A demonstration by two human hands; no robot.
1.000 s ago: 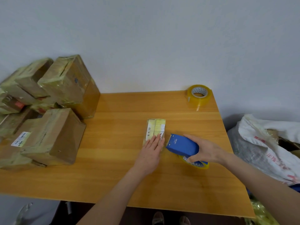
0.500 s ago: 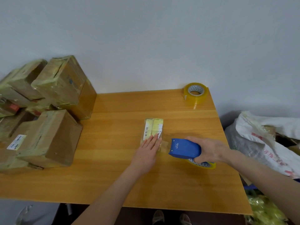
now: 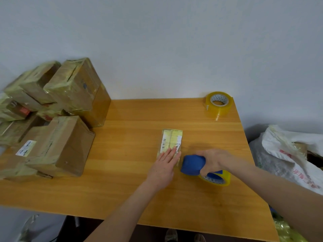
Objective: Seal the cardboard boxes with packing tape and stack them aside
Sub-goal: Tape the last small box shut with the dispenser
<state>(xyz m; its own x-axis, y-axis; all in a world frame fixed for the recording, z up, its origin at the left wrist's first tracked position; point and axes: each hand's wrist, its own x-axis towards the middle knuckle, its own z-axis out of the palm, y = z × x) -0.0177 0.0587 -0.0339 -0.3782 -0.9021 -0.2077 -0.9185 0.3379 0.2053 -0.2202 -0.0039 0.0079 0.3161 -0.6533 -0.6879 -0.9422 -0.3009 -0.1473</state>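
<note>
A small flat taped box with a white label lies at the middle of the wooden table. My left hand rests flat on its near end, fingers extended. Just right of the box, my right hand grips a blue tape dispenser carrying a yellow tape roll; its blue nose points at the box's near right corner. A pile of sealed cardboard boxes fills the table's left side.
A spare roll of yellowish packing tape stands at the table's far right corner by the grey wall. A white sack with more packages sits on the floor right of the table. Shoes show below the near edge.
The dispenser in my right hand has tipped and turned, its nose now closer to the box's near corner. My left hand stays pressed on the box.
</note>
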